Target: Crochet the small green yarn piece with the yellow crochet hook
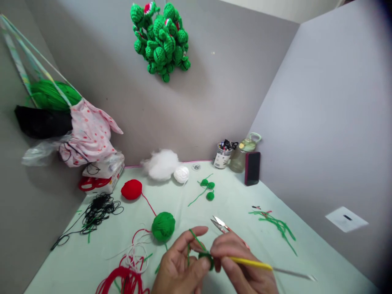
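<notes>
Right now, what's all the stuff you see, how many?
Walls: 3, grey, around
Table: 1, pale green, below
Crochet bunch: 1, mostly green, top
Spotted bag: 1, pink, left
Yarn bundle: 1, green, left
Dark bundle: 1, black, left
Box: 1, whitish, left
Yarn balls: 3, red, green, white, table
Loose yarn: several, mixed, table
Stuffing: 1, white, back
Round thing: 1, clear, back
Pen cup: 1, whitish, back right
Bottle: 1, greenish, right
Phone: 1, dark, right
Small crochet balls: 3, green, mid-table
Scissors: 1, silver and red, front
Wall plate: 1, white, right
Crochet hook: 1, yellow and silver, front
Crochet piece: 1, green, front
Hands: 2, bare, front
</notes>
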### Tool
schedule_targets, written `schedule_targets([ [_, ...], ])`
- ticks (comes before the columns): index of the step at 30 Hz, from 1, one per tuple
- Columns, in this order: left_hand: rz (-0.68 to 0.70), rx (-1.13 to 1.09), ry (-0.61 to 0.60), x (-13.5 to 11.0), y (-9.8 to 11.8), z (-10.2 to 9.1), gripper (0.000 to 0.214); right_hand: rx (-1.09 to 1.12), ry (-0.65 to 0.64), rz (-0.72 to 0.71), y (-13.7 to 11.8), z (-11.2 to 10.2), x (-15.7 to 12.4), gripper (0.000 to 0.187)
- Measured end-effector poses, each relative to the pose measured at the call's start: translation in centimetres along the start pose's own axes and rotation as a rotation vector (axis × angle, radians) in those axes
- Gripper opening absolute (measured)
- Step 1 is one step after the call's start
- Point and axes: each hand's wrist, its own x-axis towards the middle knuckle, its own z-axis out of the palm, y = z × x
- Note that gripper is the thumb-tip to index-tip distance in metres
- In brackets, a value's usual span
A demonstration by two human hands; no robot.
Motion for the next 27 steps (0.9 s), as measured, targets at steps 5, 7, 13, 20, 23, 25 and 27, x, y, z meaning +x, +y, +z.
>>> schedule_targets([
  [5,0.004,0.061,-0.002,-0.3,-0.2,0.2,0.060,0.044,0.086,0.062,0.1,0.2,-0.4,0.019],
  [7,-0.008,0.088,-0.024,-0.3,-0.3,0.1,0.068,0.072,0.042,0.074,0.0,0.2,-0.5,0.019],
  [13,-0.018,0.152,-0.044,-0.3,-0.6,-0.1,0.085,0.071,0.020,0.119,0.0,0.2,-0.6,0.021],
  [20,-0.034,0.148,-0.047,-0.1,-0.7,0.0,0.086,0.074,0.039,0.135,0.3,0.2,-0.9,0.016],
  [23,-0.016,0.112,-0.038,-0.1,-0.8,0.1,0.072,0.082,0.083,0.169,0.5,0.1,-1.2,0.014],
  [25,-0.013,0.080,-0.020,-0.2,-0.8,0.2,0.063,0.110,0.089,0.191,0.7,0.2,-1.3,0.013],
  [27,-0.008,0.052,0.016,-0.3,-0.7,0.3,0.059,0.140,0.091,0.219,0.7,0.3,-1.4,0.012],
])
